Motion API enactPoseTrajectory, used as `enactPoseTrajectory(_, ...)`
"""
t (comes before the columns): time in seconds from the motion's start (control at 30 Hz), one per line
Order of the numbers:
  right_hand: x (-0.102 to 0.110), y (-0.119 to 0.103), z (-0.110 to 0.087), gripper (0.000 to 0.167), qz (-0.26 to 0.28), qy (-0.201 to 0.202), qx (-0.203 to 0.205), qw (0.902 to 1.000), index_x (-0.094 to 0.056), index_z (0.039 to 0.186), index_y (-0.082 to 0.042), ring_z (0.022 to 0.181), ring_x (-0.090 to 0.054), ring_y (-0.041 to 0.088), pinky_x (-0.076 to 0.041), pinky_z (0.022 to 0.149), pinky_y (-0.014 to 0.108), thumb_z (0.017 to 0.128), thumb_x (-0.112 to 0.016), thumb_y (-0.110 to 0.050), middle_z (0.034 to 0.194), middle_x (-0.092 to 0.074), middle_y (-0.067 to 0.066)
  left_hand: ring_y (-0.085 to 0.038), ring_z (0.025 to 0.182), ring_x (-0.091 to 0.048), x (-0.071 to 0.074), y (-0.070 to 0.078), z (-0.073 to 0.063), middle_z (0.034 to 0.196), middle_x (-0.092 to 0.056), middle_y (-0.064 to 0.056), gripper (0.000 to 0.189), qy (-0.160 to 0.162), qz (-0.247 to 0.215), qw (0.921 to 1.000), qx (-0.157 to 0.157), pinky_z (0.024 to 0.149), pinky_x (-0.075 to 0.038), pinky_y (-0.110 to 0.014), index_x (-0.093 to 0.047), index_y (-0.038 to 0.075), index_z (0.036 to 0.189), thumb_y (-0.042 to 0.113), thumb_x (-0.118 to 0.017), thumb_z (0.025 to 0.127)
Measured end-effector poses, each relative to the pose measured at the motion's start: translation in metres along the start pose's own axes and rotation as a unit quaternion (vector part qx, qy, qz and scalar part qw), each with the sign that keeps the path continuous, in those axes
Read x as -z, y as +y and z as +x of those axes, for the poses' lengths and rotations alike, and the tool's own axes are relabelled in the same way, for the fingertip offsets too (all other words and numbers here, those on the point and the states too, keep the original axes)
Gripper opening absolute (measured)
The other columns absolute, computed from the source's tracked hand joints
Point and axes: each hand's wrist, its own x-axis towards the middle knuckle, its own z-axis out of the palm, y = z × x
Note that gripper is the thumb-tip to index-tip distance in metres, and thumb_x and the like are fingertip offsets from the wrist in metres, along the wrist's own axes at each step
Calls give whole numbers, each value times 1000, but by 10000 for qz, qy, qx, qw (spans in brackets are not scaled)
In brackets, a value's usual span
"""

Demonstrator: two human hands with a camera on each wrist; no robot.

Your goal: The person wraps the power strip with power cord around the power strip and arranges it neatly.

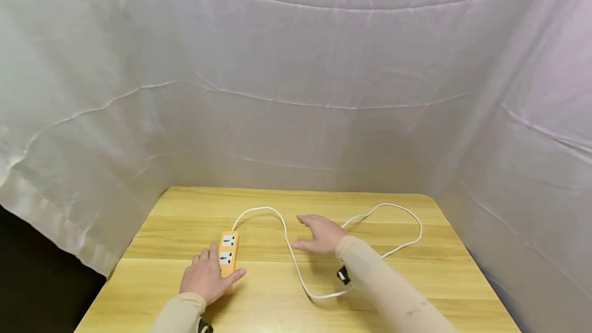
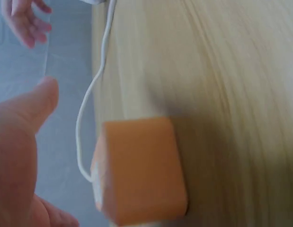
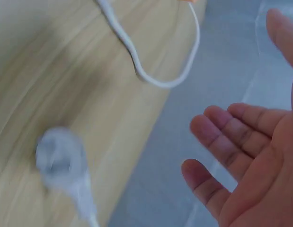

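Note:
An orange power strip (image 1: 229,248) with white socket panels lies lengthwise on the left part of the table. My left hand (image 1: 203,276) is at its near end, fingers along its left side and thumb spread out over it. In the left wrist view the thumb (image 2: 42,101) is straight, apart from the strip's orange end (image 2: 146,170). A white cord (image 1: 289,251) winds from the strip's far end to the right. Over the table's middle hovers my right hand (image 1: 322,235), fingers loosely extended and holding nothing. The right wrist view has a blurred white plug (image 3: 61,158) on the wood below the palm.
The cord loops out (image 1: 420,227) on the right side of the wooden table (image 1: 185,220). Pale grey fabric (image 1: 296,137) hangs around the table's back and sides. Black wrist straps (image 1: 343,275) show at both sleeves.

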Motion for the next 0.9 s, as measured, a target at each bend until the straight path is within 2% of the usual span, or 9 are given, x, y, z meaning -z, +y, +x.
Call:
enactPoseTrajectory(0.17,-21,-9,33,73,267,-437,-463,9976,-57,131,-6,105,-62,21,-49,90,36,85,-58,-63,119,-65,7,-49,102,-53,-5,4,0,123,-50,-37,114,-427,26,9985,348,72,-51,-57,-38,-20,132,78,-53,76)
enactPoseTrajectory(0.3,-37,-9,47,63,208,-649,-961,9930,-67,115,-7,97,-64,20,-51,83,35,83,-62,-61,106,-69,4,-54,105,-51,-8,8,2,122,-48,-41,114,-649,95,9971,397,74,-50,-59,-38,-23,129,78,-51,77)
enactPoseTrajectory(0.4,-45,-9,53,52,149,-679,-1215,9901,-70,96,-10,82,-63,16,-51,73,32,82,-64,-61,89,-68,-1,-50,98,-55,-11,9,4,112,-54,-38,112,-659,35,9966,492,71,-51,-56,-41,-24,126,76,-55,77)
enactPoseTrajectory(0.5,-51,-13,56,46,143,-717,-1303,9888,-67,77,-13,64,-56,12,-49,62,29,81,-66,-59,71,-63,-4,-42,87,-57,-11,7,4,98,-57,-31,109,-669,-133,9956,641,65,-51,-52,-42,-24,123,71,-62,75)
enactPoseTrajectory(0.6,-57,-18,59,46,163,-728,-1351,9880,-60,64,-15,54,-48,11,-44,54,27,78,-70,-58,58,-55,-5,-36,78,-57,-13,3,3,88,-55,-24,101,-676,-265,9947,734,59,-50,-48,-43,-24,119,64,-67,76)
enactPoseTrajectory(0.73,-66,-21,63,45,169,-668,-1487,9865,-55,59,-15,52,-45,12,-41,50,27,76,-75,-51,55,-51,-5,-30,68,-55,-17,0,2,81,-52,-19,88,-633,-351,9948,722,55,-48,-44,-44,-22,115,55,-69,80)
enactPoseTrajectory(0.9,-76,-24,63,38,190,-574,-1396,9884,-51,53,-15,48,-40,12,-37,47,25,81,-74,-28,49,-45,-5,-25,61,-51,-20,1,0,76,-48,-15,74,-633,-445,9945,707,52,-47,-40,-45,-18,107,48,-69,82)
